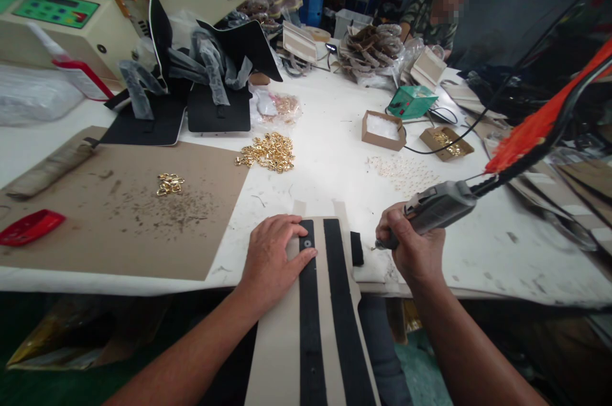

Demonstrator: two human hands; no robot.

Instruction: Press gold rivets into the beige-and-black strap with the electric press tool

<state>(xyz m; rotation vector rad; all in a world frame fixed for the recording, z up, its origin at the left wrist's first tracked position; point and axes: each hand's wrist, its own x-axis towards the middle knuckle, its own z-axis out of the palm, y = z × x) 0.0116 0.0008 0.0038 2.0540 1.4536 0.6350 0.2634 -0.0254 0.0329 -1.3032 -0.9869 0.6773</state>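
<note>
A long beige panel (319,329) with two black strips lies over the table's front edge at the centre. My left hand (275,256) rests on its upper left part, fingers apart, thumb and fingertips on the left strip (310,304) around a small round grey piece (307,243). To the right of the panel, my right hand (415,245) is wrapped round a grey handheld power tool (440,205), whose tip points down and left just above the table. A black piece (356,248) sticks out from the panel's right edge.
Gold clasps (268,152) are piled behind the panel, with tiny pieces (401,173) scattered at right. Small boxes (382,130), a green device (412,102), a brown board (191,259), a red tray (31,227) and black panels (218,106) surround them. Two people are beyond.
</note>
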